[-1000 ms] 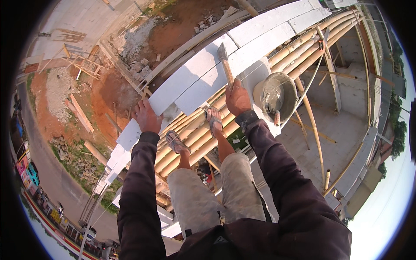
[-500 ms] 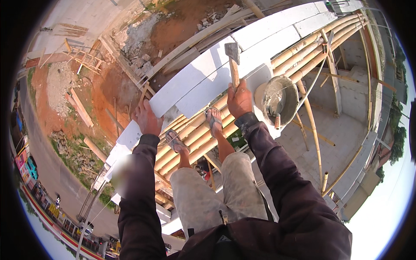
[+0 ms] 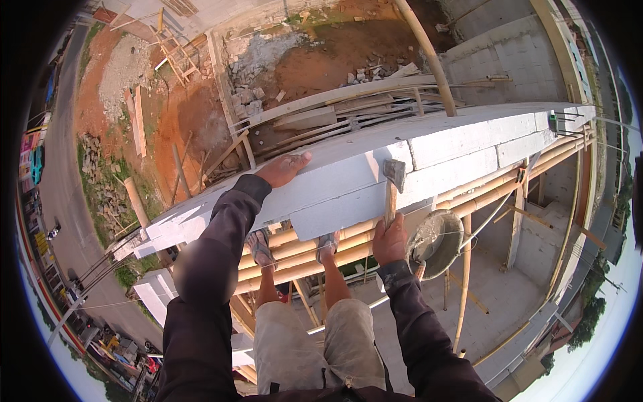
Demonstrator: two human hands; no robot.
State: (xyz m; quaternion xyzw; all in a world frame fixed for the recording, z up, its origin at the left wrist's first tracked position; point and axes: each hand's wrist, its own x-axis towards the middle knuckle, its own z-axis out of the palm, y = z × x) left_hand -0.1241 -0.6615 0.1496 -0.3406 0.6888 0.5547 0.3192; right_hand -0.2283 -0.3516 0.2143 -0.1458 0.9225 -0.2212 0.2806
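Note:
My right hand (image 3: 390, 241) is wrapped round the wooden handle of a hammer (image 3: 394, 175), its dark metal head pointing up in front of the wall's near face. My left hand (image 3: 287, 169) lies on top of the white block wall (image 3: 429, 137), with its fingers stretched to the right. A white block (image 3: 348, 208) makes up the near face below, its lower edge above the bamboo poles. Beside my right hand stands a round bucket (image 3: 454, 253) with grey mortar inside. A trowel handle (image 3: 420, 270) shows at its near rim.
I stand in sandals on bamboo poles (image 3: 305, 259) laid side by side. Through the gaps a lower level shows. Beyond the wall, reddish ground (image 3: 315, 57) with rubble lies far below. A thin string (image 3: 348, 248) runs along the near side. A road (image 3: 63, 187) passes at far left.
My left hand has moved from the block's left end up onto the wall top and rightward. The hammer stays in my right hand. The view has tilted and shows more of the wall top.

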